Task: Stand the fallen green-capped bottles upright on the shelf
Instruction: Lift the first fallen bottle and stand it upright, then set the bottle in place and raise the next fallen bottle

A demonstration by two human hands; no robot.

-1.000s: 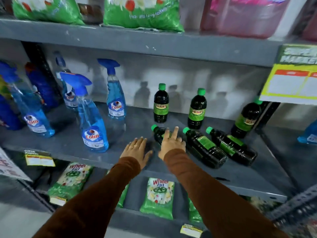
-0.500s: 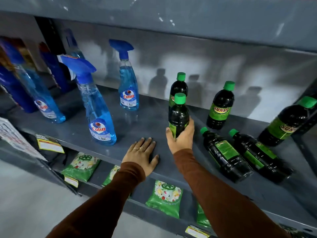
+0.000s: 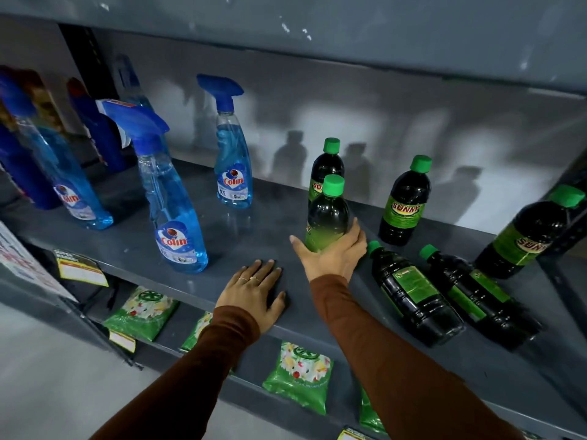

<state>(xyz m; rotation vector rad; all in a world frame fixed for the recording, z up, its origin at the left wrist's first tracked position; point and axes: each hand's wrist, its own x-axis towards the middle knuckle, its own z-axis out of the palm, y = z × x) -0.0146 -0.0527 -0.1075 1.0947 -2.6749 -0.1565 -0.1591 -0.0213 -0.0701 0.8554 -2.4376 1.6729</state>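
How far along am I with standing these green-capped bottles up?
Done: three bottles stand at the back. In hand: your right hand grips a fourth bottle upright, and your left hand rests flat on the shelf. Left: two bottles lie on their sides.

Single head cam, worn by person; looked fwd and down, close over grey shelf (image 3: 247, 230), tilted; both forearms entered from bottom.

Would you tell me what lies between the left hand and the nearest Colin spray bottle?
In the head view, only bare grey shelf lies between the left hand and the Colin spray bottle.
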